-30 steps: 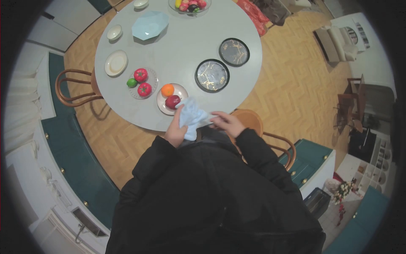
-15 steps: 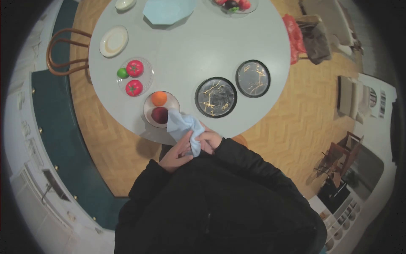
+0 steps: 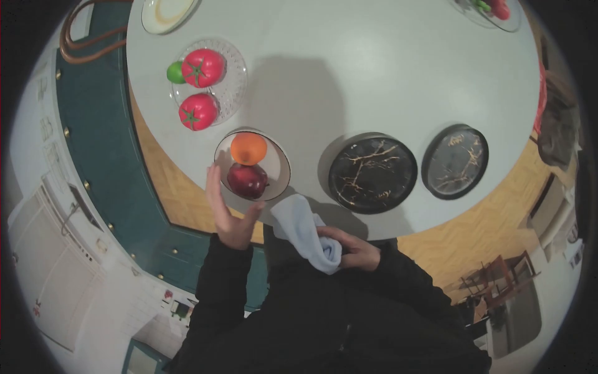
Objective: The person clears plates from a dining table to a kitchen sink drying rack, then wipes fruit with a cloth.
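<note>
My right hand (image 3: 356, 249) grips a crumpled light-blue cloth (image 3: 302, 230) in front of my body, close to the table's near edge. The cloth's far end hangs over toward a white dish with a dark rim (image 3: 278, 163). In that dish lie an orange (image 3: 248, 149) and a dark red apple (image 3: 248, 181). Beside the dish, my left hand (image 3: 230, 215) is open and holds nothing, its fingers stretched up past the near-left rim and the thumb apart. The fingertips are next to the apple.
Two black plates with gold veining (image 3: 372, 173) (image 3: 456, 162) sit right of the cloth on the round table (image 3: 386, 68). A clear glass plate (image 3: 233, 78) carries two tomatoes (image 3: 204, 68) and a green lime (image 3: 175, 72). An off-white plate (image 3: 165, 14) stands far left.
My left hand has let go of the cloth and moved left to the dish, opening. The right hand keeps the cloth. The view has come closer to the table.
</note>
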Demonstrator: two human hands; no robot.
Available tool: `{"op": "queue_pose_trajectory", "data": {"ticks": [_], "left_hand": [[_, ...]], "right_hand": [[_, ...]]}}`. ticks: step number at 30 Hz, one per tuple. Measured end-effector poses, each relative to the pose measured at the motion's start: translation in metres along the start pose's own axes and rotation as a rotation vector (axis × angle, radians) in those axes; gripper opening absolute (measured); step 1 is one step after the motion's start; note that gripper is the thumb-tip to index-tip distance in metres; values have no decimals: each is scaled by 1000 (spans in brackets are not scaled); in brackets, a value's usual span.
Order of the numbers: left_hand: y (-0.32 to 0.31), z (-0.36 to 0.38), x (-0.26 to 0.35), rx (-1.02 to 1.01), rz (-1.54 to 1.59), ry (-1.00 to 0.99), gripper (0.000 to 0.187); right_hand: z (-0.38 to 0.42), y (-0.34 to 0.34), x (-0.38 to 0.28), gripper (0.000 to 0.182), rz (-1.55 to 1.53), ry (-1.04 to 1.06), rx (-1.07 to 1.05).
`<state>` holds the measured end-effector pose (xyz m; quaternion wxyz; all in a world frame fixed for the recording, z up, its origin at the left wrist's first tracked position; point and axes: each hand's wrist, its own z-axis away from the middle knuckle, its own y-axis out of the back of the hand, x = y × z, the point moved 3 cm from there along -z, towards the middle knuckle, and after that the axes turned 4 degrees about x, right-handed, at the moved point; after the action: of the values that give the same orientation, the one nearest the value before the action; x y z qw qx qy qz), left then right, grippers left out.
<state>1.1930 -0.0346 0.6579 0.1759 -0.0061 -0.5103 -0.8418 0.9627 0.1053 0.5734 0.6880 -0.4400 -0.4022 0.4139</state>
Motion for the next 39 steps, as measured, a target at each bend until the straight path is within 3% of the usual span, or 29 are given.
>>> {"op": "queue_pose_trajectory", "data": {"ticks": [3, 6, 9, 12, 15, 18, 21, 27, 30, 33, 36, 39], "left_hand": [[-18, 5, -8, -63, -100, -108, 100], [-31, 11, -20, -40, -122, -137, 97], [-38, 13, -21, -36, -138, -46, 88], [-43, 9, -20, -27, -143, -80, 82], [-45, 13, -22, 14, -135, -150, 81], [-44, 14, -23, 54, -144, -216, 84], [-48, 14, -25, 191, -142, -290, 82], [-42, 7, -37, 182, 4, -214, 80], [-41, 3, -29, 248, 144, -203, 85], [-37, 4, -20, 413, 273, -269, 75], [-49, 15, -13, 420, 672, -190, 70], [-78, 31, 11, 11, 1207, 62, 68]], "right_hand": [[0, 4, 0, 76, 32, -62, -4], [-5, 12, 7, 61, 105, -21, 22], [-6, 17, 6, 47, 164, 101, -12], [-7, 21, 1, 34, 130, 164, 91], [-9, 28, -5, 37, 162, 266, 164], [-14, 25, -18, 44, 173, 229, 71], [-21, 25, -17, 55, 227, 361, -72], [-30, 29, -9, 62, 226, 741, -144], [-22, 42, -1, 72, 304, 727, -17], [-14, 46, 10, 88, 170, 613, 203], [-9, 50, 24, 76, -61, 770, 296], [-8, 45, 14, 64, 67, 927, 354]]}}
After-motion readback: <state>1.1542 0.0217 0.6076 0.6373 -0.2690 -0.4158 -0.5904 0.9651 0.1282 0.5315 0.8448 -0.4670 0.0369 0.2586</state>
